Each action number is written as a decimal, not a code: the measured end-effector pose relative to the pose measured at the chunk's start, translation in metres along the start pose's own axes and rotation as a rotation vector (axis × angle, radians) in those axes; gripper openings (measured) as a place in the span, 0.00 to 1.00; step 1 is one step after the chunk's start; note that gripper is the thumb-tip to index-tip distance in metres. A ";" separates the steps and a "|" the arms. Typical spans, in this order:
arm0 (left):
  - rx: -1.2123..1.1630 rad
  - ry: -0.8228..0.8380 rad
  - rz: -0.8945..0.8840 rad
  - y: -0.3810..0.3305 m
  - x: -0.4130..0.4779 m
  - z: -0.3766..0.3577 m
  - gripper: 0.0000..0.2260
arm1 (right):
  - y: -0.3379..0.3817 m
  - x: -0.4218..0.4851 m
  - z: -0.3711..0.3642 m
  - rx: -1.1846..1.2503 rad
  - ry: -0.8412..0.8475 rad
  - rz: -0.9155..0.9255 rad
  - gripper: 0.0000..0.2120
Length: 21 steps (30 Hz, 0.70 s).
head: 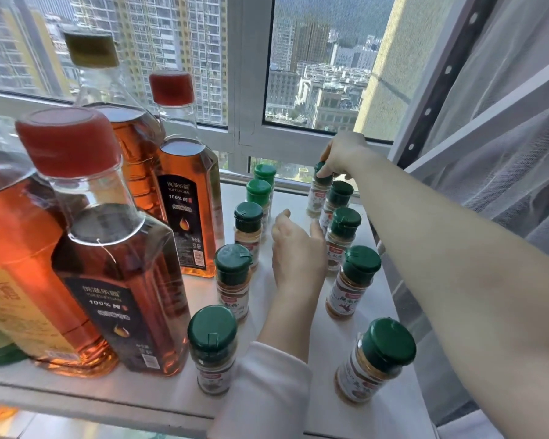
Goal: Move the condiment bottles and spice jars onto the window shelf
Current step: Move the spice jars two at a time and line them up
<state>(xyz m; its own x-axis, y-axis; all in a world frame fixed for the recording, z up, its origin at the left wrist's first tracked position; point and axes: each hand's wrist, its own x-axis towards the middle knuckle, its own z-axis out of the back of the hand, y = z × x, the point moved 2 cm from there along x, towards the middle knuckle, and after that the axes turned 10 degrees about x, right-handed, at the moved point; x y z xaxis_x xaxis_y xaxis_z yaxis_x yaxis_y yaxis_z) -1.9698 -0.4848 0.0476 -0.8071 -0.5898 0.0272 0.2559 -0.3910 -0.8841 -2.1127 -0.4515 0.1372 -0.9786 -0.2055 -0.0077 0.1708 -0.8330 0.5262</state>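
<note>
I see a white-framed window [249, 90] far ahead, daylit tower blocks [178, 36] beyond, and a grey curtain [514, 128] on the right.

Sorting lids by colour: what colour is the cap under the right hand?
Dark green cap, gripped by the right hand; head view.

High-rise flat — window shelf [298, 403], curtain [504, 122]

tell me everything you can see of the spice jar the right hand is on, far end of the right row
The small clear spice jar has a dark green cap, tan powder inside and a pale label. It stands about upright at the far end of the right row on the white window shelf, near the window frame. The right hand pinches its cap from above with its fingers.
</note>
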 end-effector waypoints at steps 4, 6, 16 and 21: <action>0.022 -0.006 -0.006 0.002 0.001 0.001 0.24 | -0.011 0.006 0.005 0.060 -0.030 -0.062 0.22; 0.019 -0.009 -0.009 0.002 0.001 0.001 0.24 | -0.013 0.008 0.005 0.077 -0.047 -0.081 0.20; 0.023 -0.012 -0.018 0.004 -0.002 0.002 0.25 | -0.021 0.018 0.000 0.095 -0.067 -0.122 0.20; 0.048 -0.018 -0.051 0.002 -0.009 0.005 0.24 | -0.023 0.014 0.002 0.042 -0.034 -0.130 0.19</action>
<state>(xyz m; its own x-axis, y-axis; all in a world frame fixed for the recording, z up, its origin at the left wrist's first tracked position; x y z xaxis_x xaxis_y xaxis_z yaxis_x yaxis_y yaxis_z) -1.9597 -0.4838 0.0478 -0.8098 -0.5811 0.0803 0.2404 -0.4536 -0.8581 -2.1311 -0.4338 0.1264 -0.9957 -0.0785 -0.0495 0.0377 -0.8293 0.5575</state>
